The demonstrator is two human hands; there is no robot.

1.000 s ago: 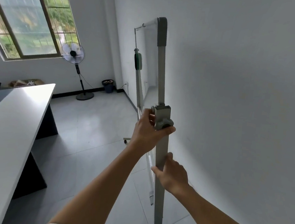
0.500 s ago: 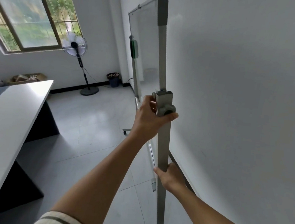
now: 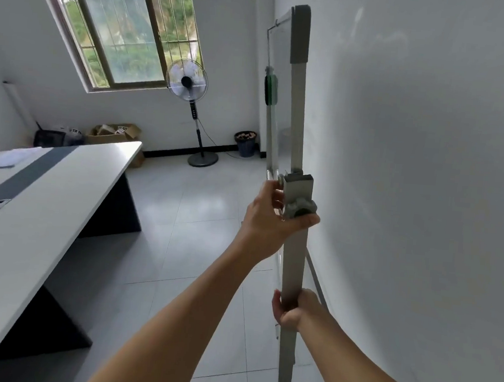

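A whiteboard on a stand is seen edge-on beside the white wall; its grey side post [image 3: 297, 115] rises in front of me. My left hand [image 3: 269, 216] grips the post just below the grey clamp block with its knob [image 3: 299, 208], thumb under the knob. My right hand [image 3: 290, 310] grips the lower post section [image 3: 294, 264] from behind, fingers curled round it. A green eraser [image 3: 271, 89] clings to the board's far post. The board's face is mostly hidden by the angle.
A long white table with a dark stripe [image 3: 40, 190] fills the left. A standing fan [image 3: 187, 85] and a bin [image 3: 245, 143] stand by the far wall under the window. Cardboard boxes [image 3: 112, 134] sit in the corner. Tiled floor [image 3: 199, 225] lies between table and board.
My view has swung left and back, so the table and window show more. My right hand has slid lower on the post. My left hand keeps its grip by the clamp.
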